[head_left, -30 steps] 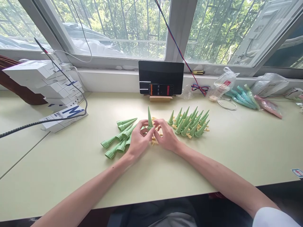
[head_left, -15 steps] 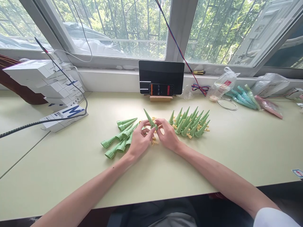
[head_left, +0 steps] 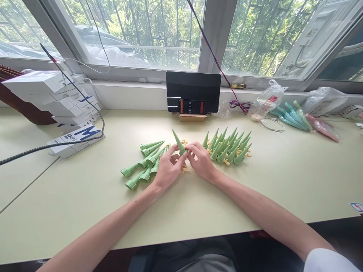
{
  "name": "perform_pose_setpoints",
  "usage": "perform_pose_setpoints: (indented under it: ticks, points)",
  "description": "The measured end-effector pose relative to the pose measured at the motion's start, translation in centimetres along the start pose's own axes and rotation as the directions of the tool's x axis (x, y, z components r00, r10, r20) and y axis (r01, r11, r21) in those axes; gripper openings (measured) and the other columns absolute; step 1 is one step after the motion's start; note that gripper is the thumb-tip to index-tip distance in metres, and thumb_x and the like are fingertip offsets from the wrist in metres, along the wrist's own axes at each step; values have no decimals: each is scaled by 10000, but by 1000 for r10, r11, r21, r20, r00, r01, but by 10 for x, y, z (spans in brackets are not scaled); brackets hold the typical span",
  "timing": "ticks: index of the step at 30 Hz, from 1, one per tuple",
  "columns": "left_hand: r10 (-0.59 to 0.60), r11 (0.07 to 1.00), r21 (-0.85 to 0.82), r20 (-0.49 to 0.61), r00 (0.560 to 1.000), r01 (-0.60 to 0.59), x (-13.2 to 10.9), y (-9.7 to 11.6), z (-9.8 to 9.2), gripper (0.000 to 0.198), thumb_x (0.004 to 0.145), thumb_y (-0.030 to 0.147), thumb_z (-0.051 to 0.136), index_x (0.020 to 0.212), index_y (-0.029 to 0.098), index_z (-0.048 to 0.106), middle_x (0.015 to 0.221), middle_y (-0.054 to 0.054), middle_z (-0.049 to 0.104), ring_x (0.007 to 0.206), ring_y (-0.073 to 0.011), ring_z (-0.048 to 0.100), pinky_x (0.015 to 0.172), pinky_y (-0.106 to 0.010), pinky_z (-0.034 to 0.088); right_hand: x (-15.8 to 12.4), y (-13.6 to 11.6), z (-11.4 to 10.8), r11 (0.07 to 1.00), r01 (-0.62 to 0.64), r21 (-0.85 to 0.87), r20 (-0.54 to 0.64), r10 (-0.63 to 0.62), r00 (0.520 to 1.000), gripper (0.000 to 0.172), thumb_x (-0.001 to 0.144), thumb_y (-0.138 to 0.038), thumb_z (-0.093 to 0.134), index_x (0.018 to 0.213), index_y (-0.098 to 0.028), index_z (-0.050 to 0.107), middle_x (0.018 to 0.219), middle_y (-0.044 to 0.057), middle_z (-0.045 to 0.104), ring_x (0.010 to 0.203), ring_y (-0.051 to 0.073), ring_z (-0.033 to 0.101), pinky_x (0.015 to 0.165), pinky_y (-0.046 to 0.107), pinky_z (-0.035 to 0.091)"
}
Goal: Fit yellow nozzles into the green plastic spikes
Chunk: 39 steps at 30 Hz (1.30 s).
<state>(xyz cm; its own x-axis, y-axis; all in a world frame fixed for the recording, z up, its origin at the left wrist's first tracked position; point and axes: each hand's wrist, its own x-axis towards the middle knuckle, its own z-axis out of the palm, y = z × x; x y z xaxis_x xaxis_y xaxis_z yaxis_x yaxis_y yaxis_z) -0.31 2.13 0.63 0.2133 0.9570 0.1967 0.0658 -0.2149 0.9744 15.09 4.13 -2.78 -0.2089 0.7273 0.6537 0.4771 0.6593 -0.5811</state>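
Observation:
A green plastic watering spike stands point up, tilted to the left, between my two hands. My left hand is closed around its wide base, thumb in front. At the right side of that base, my right hand is closed in a pinch; whatever its fingertips hold is hidden. Left of my hands lie several loose green spikes, their open ends facing me. On the right, several green spikes stand upright in a cluster, with small yellow valves at their bases. More small yellow valves lie partly hidden behind my hands.
A phone showing a timer leans against a black tablet at the back. White boxes are stacked at the left, with a black cable across them. Plastic bags lie at the back right.
My right fingers have shifted slightly at the spike's base. The spike has barely moved, and my left hand keeps its hold.

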Motion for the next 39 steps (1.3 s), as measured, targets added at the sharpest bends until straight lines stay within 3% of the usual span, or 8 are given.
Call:
perform_pose_setpoints:
  ticks: [4,8,12,16,26,39]
  points:
    - [9,1000,-2,8,1000,-9,-1,1,1,484,851,398,666,1306,265,567,1203,-73,621,617,-97,616,490,-230,542,0,0,0,1000,-12,-14,4,12,1000,165,972,-167,497,1084,-229,602,1034,62,630,799,155,631,672,281,544]
    - [22,1000,5,-7,1000,-22,-1,3,1,436,861,407,659,1264,261,581,1162,-66,619,610,-95,616,500,-234,545,2,-1,-2,1000,-20,-9,0,20,1000,143,978,-197,512,1106,-214,573,986,56,637,773,155,627,659,275,529]
    - [31,999,-20,-108,994,-33,2,7,-2,403,849,417,679,1200,246,580,1070,-45,604,551,-67,576,464,-213,507,3,-2,-4,998,-23,-51,-14,22,1000,161,961,-212,542,1120,-194,558,997,60,631,714,142,609,623,268,505]
    - [14,1000,-24,-172,985,-18,3,7,-3,376,843,442,684,1130,222,580,1042,-44,575,525,-52,553,422,-191,464,2,-4,-6,983,-49,-178,45,57,997,142,937,-179,533,1066,-199,587,1006,60,628,674,138,588,638,277,487]
    - [21,1000,-8,-141,990,-22,1,3,0,364,864,464,650,1136,227,606,979,-36,589,490,-53,509,410,-206,442,2,-6,-5,907,-66,-416,220,171,960,51,903,-214,587,931,-196,626,933,60,622,703,158,581,595,267,436]
    - [-4,1000,21,-91,996,6,-1,7,1,352,866,457,638,1114,206,623,996,-47,597,541,-78,560,445,-211,471,2,-4,-4,882,-10,-472,260,151,954,156,977,-227,497,846,-195,576,877,59,588,750,175,561,592,273,403]
